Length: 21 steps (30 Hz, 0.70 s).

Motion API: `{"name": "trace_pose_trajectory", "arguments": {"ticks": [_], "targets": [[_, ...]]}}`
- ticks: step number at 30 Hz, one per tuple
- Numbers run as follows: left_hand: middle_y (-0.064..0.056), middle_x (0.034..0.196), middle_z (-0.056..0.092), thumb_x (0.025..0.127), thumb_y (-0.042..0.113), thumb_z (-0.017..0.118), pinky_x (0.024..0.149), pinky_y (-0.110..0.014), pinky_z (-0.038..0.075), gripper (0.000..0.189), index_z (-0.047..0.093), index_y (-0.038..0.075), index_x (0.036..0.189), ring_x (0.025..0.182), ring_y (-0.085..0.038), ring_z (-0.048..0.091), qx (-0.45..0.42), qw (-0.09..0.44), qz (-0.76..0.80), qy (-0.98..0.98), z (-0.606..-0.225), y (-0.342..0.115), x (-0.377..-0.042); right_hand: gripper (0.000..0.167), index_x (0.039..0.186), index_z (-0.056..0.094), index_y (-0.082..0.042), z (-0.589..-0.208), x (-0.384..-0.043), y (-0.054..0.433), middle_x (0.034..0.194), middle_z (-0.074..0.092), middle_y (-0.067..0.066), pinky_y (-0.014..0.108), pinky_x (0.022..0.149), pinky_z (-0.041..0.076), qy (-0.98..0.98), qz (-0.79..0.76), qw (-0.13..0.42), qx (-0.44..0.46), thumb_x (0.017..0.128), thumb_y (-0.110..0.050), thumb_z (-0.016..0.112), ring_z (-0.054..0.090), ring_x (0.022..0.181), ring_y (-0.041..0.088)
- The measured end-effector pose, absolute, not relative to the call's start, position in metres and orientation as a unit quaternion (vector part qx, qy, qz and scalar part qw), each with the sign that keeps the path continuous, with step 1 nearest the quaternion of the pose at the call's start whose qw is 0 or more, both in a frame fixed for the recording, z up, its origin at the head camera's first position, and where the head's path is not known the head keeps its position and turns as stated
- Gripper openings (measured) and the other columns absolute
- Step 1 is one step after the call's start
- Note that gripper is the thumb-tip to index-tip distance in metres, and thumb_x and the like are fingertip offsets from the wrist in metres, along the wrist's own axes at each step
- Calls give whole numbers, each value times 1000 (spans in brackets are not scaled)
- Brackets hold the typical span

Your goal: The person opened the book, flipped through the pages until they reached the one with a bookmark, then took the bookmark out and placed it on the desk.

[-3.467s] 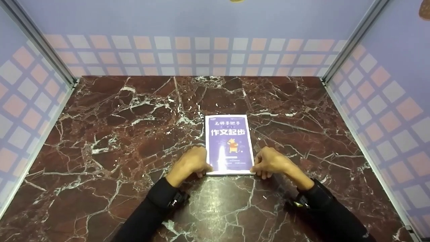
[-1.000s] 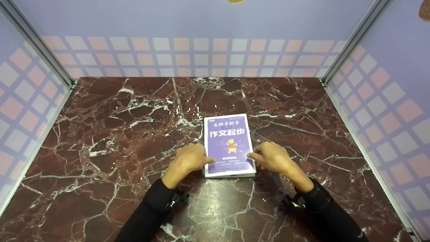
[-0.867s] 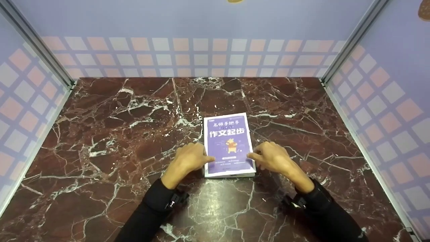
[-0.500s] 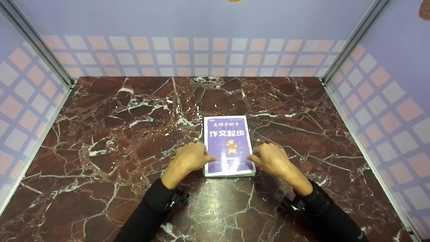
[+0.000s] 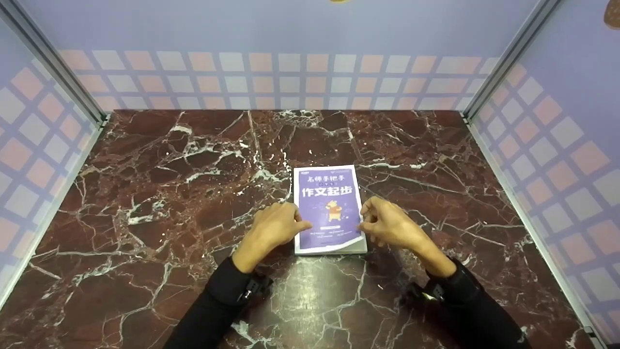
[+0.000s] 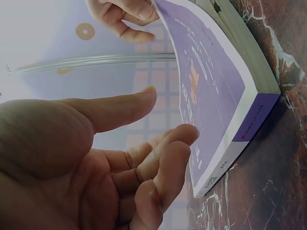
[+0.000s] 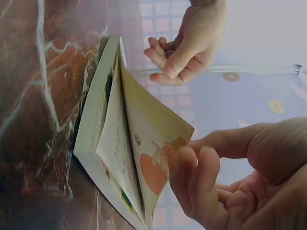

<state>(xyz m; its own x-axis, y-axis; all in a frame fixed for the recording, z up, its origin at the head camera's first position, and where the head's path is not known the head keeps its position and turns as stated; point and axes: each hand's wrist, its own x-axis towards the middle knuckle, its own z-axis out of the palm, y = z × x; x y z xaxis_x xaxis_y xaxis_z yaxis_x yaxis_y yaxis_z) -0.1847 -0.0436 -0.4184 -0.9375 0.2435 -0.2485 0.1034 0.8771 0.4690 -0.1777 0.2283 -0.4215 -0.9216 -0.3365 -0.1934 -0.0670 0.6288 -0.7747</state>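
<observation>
Between lilac walls (image 5: 576, 63), book (image 5: 327, 206) on marble (image 5: 218, 194)

I have my left hand (image 5: 273, 225) relaxed, thumb out, fingers loosely bent; my right hand (image 5: 391, 226) pinches between thumb and fingertips, forearms (image 5: 206, 308) slanting inward.

walls (image 5: 271, 24): lilac, pink-and-white checks (image 5: 289, 63) | corner posts (image 5: 510, 58): grey | tabletop (image 5: 208, 203): glossy, red-brown, white-veined

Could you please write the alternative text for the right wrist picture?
The right hand pinches the raised front cover of a thick book lying on a dark red marbled table. The left hand shows beyond, apart from the book.
</observation>
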Motion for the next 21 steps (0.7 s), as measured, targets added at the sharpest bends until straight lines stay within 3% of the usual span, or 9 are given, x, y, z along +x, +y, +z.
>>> {"name": "trace_pose_trajectory", "arguments": {"ticks": [3,9,17,21], "targets": [[0,78,67,91,43,78,55,-29,45,32,75,11,97,62,-16,59,92,149,227,958,-418,-43,-185,22,105,55,5,-420,-179,229,80,64,11,45,50,59,869,-447,181,-114,92,0,72,60,54,16],[0,80,67,91,42,77,56,-30,46,32,75,11,99,63,-17,59,93,149,229,957,-418,-43,-186,15,97,58,2,-420,-182,231,78,65,11,37,49,58,858,-459,197,-115,91,-1,72,61,54,17],[0,79,65,92,42,77,52,-27,42,33,75,11,102,60,-15,56,95,149,235,956,-417,-43,-185,17,94,56,1,-423,-185,235,79,67,18,36,48,58,842,-490,197,-109,92,0,72,62,53,17],[-2,84,68,92,43,77,55,-29,44,31,76,13,101,63,-16,58,99,139,238,956,-417,-42,-185,21,95,52,1,-427,-188,234,78,66,17,43,53,60,820,-529,196,-95,92,0,73,63,56,19]]}}
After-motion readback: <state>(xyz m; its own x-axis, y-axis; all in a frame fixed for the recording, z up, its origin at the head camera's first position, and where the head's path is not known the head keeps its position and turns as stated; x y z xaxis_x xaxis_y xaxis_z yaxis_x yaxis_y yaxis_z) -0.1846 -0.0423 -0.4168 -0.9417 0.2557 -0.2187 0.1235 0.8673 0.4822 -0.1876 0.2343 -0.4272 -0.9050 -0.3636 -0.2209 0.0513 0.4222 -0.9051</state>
